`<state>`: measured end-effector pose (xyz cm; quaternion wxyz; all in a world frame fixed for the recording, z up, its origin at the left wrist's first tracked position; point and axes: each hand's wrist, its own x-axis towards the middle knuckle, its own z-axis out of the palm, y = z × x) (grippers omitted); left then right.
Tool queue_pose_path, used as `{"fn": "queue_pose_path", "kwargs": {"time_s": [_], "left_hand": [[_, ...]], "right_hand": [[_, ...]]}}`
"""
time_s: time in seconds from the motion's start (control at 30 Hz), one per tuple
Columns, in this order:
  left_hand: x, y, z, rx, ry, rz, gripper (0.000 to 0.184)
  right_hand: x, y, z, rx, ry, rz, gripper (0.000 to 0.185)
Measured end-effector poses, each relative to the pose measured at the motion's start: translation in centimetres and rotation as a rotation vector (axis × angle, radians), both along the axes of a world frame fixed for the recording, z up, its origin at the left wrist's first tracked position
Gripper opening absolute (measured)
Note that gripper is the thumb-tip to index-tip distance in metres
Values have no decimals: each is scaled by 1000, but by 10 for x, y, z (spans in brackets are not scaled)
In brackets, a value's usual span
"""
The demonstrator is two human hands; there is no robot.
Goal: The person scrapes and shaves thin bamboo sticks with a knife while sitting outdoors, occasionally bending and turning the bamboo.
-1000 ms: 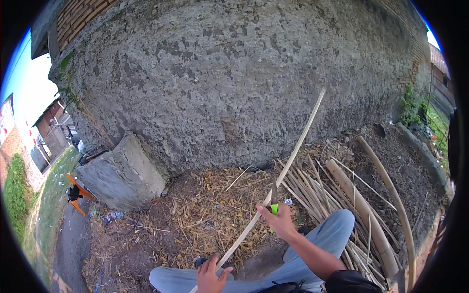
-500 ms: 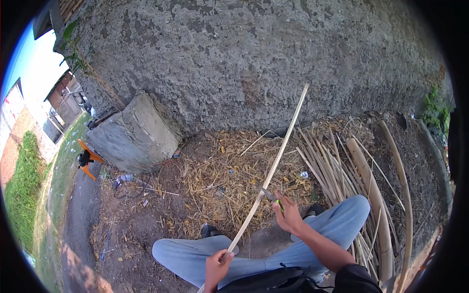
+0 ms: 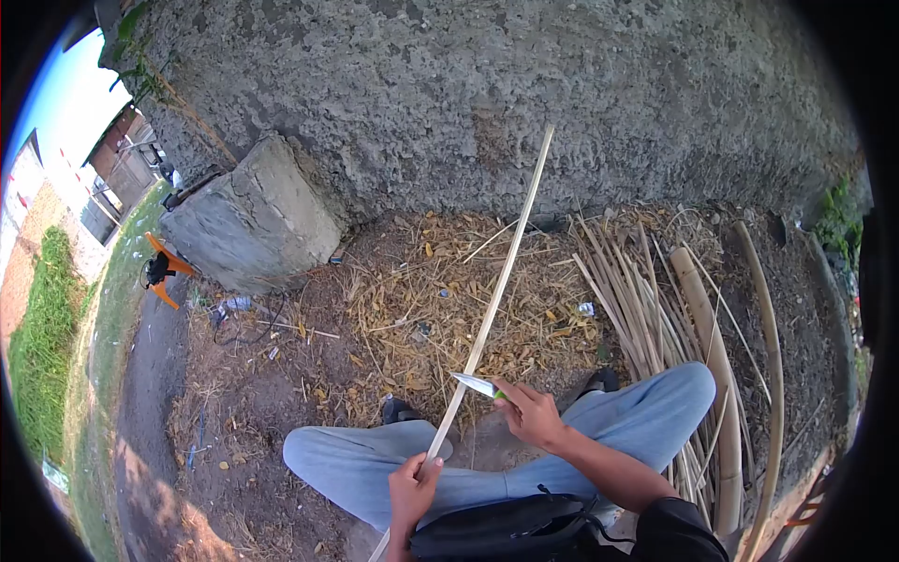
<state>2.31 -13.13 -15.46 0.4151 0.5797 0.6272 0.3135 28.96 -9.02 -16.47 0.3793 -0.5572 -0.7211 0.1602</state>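
Observation:
A long, pale bamboo strip (image 3: 501, 283) slants from my lap up toward the wall. Near its lower end my left hand (image 3: 413, 487) is closed around it, with the tail of the strip passing under my wrist. My right hand (image 3: 530, 414) grips a small knife (image 3: 478, 385) with a green handle, mostly hidden by my fingers. The blade points left and lies across the strip, some way above my left hand. Whether its edge bites into the bamboo I cannot tell.
To the right lie a heap of split bamboo strips (image 3: 629, 304), a thick bamboo pole (image 3: 709, 361) and a curved pole (image 3: 770, 375). A rough wall (image 3: 421, 112) rises ahead, beside a concrete block (image 3: 267, 215). Shavings and dry leaves (image 3: 403, 328) litter the ground. An orange object (image 3: 166, 269) stands left.
My right hand has drawn the knife down and left along the strip, nearer my left hand. The strip's far end sits further left and higher. The view has shifted slightly.

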Motion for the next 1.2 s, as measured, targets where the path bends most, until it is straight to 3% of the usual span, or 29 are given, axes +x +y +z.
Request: {"fn": "queue_pose_path", "kwargs": {"time_s": [0.07, 0.17, 0.5, 0.73, 0.8, 0.93, 1.0, 1.03, 1.1, 1.13, 1.2], "left_hand": [[-9, -9, -2, 37, 12, -14, 22], [-18, -20, 8, 76, 60, -17, 21], [-20, -28, 5, 133, 70, 47, 20], [-37, -36, -14, 176, 182, -12, 21], [-42, -40, -21, 329, 244, 7, 20], [-51, -52, -26, 310, 212, 19, 23], [-64, -64, -35, -65, 85, 44, 23], [-63, -65, -28, -71, 85, 41, 23], [-57, -62, -10, -316, 259, 59, 22], [-59, -64, -13, -320, 259, 55, 22], [-65, -75, -25, -213, -21, 155, 22]], "right_hand": [[12, 13, 10, 92, 247, -201, 35], [35, 29, 20, 176, 272, -297, 30], [19, 21, 21, 130, 161, -145, 28], [8, 18, 8, 218, -24, -149, 29], [5, 14, 7, 219, -131, -175, 29], [6, 18, -3, 152, -48, -258, 31], [9, 20, -2, 122, -23, -259, 30], [9, 18, -4, 115, -24, -261, 30], [8, 19, -7, 173, -58, -264, 29], [8, 18, -7, 169, -60, -268, 29], [7, 17, -6, 182, -113, -298, 27]]}}
